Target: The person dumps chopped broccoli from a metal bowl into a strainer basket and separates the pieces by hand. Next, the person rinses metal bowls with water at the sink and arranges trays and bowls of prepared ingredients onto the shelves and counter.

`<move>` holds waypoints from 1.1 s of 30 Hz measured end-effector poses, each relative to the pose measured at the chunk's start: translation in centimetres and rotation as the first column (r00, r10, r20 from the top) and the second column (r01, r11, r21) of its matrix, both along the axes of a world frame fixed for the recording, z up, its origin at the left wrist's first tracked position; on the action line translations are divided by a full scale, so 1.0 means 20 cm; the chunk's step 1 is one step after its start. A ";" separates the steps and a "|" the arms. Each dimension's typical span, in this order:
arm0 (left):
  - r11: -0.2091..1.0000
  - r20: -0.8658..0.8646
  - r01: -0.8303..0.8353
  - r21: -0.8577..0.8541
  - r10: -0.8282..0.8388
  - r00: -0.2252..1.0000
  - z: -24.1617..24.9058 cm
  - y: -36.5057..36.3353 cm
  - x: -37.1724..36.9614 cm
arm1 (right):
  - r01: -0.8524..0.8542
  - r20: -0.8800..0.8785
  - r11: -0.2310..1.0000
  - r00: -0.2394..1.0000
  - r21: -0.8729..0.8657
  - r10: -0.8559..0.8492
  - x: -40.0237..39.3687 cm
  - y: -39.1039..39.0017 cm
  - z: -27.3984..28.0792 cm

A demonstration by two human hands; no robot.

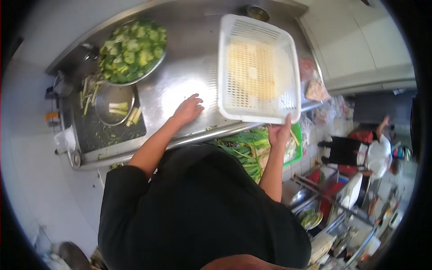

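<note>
The chopping looks partly done: cut greens [130,49] are heaped in a bowl [144,77], and short pale stalk pieces [133,116] lie on the dark board [92,143]. Long leafy stalks [243,153] in the green crate [294,155] seem uncut, so some cutting is probably left. The white basket [252,112] is above the counter [189,47] at its near edge, with a yellowish patch showing at its bottom (whether food or something seen through the holes, I can't tell). The right hand [280,132] grips its near rim at the right corner, thumb against the rim, the other fingers partly hidden. The left hand [189,110] is just beside the basket's left side, fingers loosely bent and released, apart from it and grasping nothing visible.
</note>
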State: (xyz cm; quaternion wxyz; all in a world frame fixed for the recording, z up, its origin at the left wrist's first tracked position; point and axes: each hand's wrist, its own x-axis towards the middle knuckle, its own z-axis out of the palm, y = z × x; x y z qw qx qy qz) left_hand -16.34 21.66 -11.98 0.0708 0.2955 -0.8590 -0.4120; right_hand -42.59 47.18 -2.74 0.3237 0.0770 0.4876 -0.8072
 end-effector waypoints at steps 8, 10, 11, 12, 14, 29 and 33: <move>0.983 0.008 -0.183 -0.006 0.183 0.983 -0.02 -0.02 0.31 | -0.099 -0.057 0.982 0.992 0.161 0.110 0.05 0.00 0.04; 0.956 0.004 -0.293 0.018 0.293 0.956 -0.04 -0.05 0.44 | -0.111 -0.056 0.963 0.990 0.244 0.128 0.05 -0.04 0.08; 0.940 0.007 -0.340 0.032 0.340 0.940 -0.05 -0.06 0.52 | -0.107 -0.055 0.964 0.991 0.242 0.123 0.03 -0.05 0.07; 0.924 -0.014 -0.382 0.010 0.382 0.924 -0.04 -0.07 0.59 | -0.098 -0.054 0.966 0.992 0.240 0.115 0.00 -0.07 0.06; 0.883 -0.007 -0.469 0.019 0.469 0.883 -0.03 -0.10 0.71 | -0.095 -0.094 0.967 0.988 0.238 0.120 -0.01 -0.10 0.06; 0.656 -0.154 -0.752 0.067 0.751 0.642 0.01 -1.00 1.52 | -0.332 -0.085 0.839 0.911 0.431 0.404 1.12 -0.58 -0.33; 0.736 -0.454 -0.668 -0.108 0.561 0.692 0.23 -1.22 1.31 | -0.306 -0.434 0.793 0.705 0.527 0.561 1.26 -1.09 -0.18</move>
